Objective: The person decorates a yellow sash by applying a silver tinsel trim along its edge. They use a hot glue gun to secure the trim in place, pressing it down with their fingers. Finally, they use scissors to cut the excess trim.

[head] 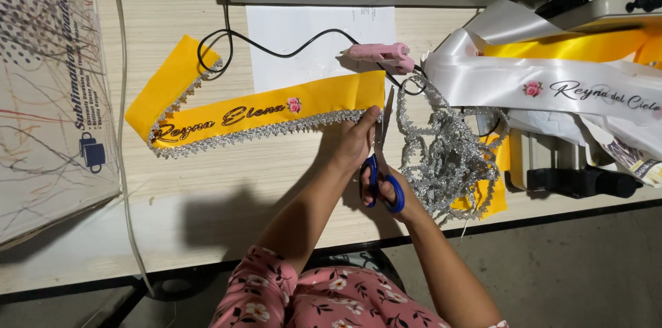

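Yellow satin sash (276, 111): long gold-yellow ribbon with black script lettering and a small pink rose, lying flat on the pale wood-grain table (172, 183); silver glittery lace trim (255, 133) runs along its lower edge and round the far left end

Left hand (355, 142): fingers pressed together, flat on the sash's right end just where the trim runs out, pinning it to the table

Right hand (387, 190): clamped through the loops of blue-handled steel scissors (381, 162), blades pointing away from the person, just beside the sash's right edge

Loose trim: tangled heap of the same silver lace (441, 155) to the right of the scissors, seemingly joined to the glued length

Step in hand, as I judge it: trimming the lace off at the sash's end

Next move calls for: blades square across the trim, close to the yellow edge without nicking the satin; left hand kept clear

Nearby: pink glue gun (383, 55) with black cord (276, 48) on a white paper sheet (303, 45); white satin sash (552, 83) with dark script, draped at right; large printed cardboard sheet (48, 93) at left
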